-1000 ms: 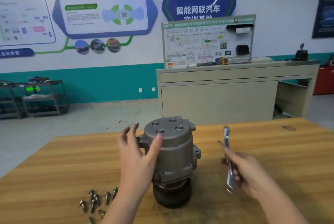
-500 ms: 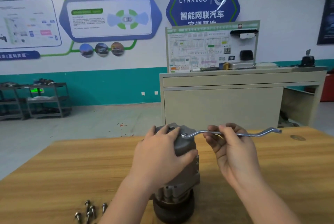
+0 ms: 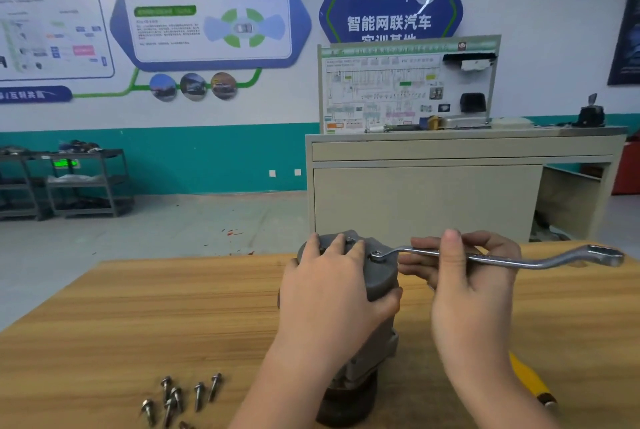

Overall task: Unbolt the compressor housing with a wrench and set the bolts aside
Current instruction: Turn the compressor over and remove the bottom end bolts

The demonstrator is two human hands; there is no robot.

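A grey metal compressor stands upright on the wooden table, on a dark pulley base. My left hand is clamped over its top and left side, hiding most of the housing. My right hand grips the middle of a silver offset ring wrench. The wrench lies level, its left ring end on the top right of the housing and its other end pointing right. Several loose bolts lie on the table at the front left.
A yellow-handled tool lies on the table by my right forearm. Beyond the table stand a beige bench with a training board and, at far left, grey metal racks.
My left hand went from resting beside the housing to gripping its top. My right hand swung the wrench from upright to level and set its ring end on the housing top.
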